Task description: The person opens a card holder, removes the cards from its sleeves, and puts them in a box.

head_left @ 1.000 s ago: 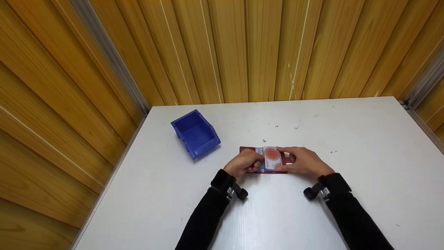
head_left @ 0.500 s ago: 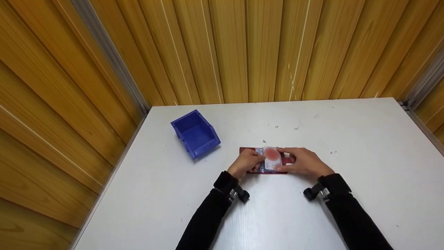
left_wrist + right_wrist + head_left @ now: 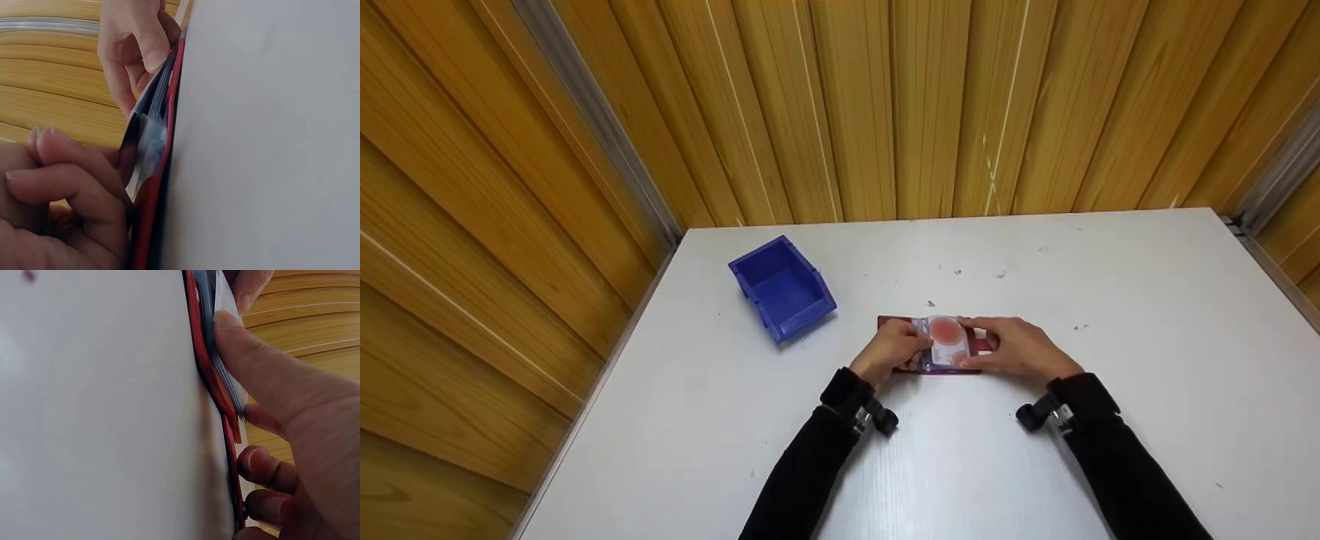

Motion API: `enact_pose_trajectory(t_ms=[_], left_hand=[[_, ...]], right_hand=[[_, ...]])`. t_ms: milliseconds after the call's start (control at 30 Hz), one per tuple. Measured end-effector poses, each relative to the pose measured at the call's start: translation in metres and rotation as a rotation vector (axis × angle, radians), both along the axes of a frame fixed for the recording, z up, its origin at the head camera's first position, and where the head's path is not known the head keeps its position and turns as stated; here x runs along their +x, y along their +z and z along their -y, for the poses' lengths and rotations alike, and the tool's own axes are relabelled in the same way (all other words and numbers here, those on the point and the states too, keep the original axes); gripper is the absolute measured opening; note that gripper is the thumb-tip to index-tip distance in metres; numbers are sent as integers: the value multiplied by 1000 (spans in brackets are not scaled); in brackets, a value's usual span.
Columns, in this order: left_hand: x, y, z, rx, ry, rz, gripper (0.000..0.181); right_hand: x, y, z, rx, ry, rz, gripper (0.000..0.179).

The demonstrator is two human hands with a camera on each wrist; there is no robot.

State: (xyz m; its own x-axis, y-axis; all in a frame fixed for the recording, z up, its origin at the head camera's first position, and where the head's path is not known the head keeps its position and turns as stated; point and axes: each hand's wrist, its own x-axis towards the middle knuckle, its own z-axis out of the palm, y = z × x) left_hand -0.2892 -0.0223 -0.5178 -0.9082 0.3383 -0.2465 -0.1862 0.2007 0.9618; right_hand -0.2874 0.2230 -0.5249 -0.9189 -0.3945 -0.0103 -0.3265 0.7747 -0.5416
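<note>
Hiding part of the red wallet [image 3: 981,345], the left hand [image 3: 891,351].

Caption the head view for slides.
Left hand and right hand on white, red-circled rectangular card over red wallet; blue plastic bin at left.

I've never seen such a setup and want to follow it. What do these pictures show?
No machine here: the two grips are a person's bare left hand and right hand. The wide picture comes from a camera on the person's head; the two sideways close-ups come from small wrist cameras, one on each arm. On the white table are a blue bin and a red card holder with clear sleeves. A white card with red circles lies on top of the holder. The right hand holds that card at its right side; the left hand seems to pinch its left edge, perhaps with a sleeve.
</note>
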Motion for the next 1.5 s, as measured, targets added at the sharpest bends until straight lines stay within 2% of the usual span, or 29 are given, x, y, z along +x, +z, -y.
enact_pose_trajectory(t_ms=[100, 333, 567, 767, 933, 1200, 1500], left_hand=[[-1, 0, 1, -5, 13, 6, 20], [-2, 3, 7, -5, -3, 13, 27], [-3, 5, 17, -28, 6, 21, 23], [-4, 5, 25, -29, -4, 28, 22], [-4, 8, 28, -42, 11, 45, 17], [-6, 12, 38, -83, -21, 33, 21], [-7, 12, 42, -113, -37, 3, 25]], right_hand=[[0, -1, 1, 2, 1, -1, 83], [0, 0, 0, 8, 10, -11, 83], [-1, 2, 2, 14, -2, 19, 83], [-1, 2, 1, 12, 7, 15, 81], [-1, 1, 0, 21, 9, 14, 82], [-1, 1, 0, 14, 8, 19, 82], [0, 0, -1, 2, 2, 4, 81]])
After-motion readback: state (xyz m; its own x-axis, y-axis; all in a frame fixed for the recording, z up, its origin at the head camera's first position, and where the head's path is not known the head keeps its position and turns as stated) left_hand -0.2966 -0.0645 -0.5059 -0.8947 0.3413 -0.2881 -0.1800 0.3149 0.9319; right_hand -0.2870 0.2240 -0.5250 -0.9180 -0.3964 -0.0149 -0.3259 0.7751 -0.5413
